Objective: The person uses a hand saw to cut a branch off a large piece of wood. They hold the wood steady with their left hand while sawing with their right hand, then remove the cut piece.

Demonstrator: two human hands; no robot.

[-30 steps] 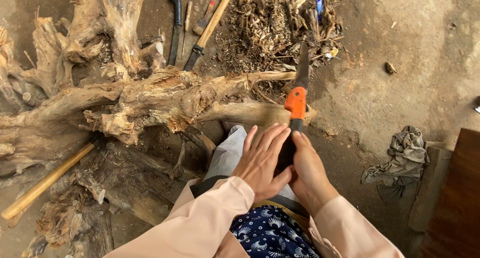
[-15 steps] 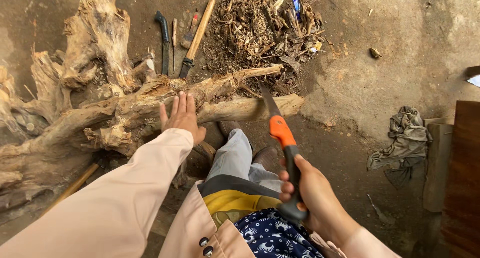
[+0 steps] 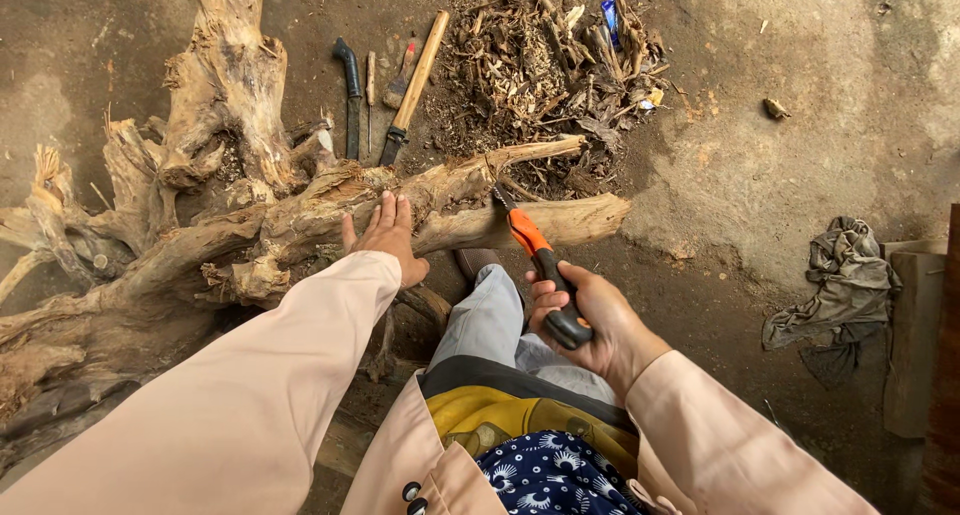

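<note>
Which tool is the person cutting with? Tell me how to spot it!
Find the big gnarled tree root lying across the dirt floor, then follow its pale branch to the right. There the right hand grips a small hand saw with an orange-and-black handle. The tools lying beyond the root have dull wooden or black handles; only this one is bright orange.

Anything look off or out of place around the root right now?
One oddity: a blue wrapper lies in the wood-scrap pile. Otherwise nothing stands out: left hand rests on the root, right hand holds the saw against it.
</note>
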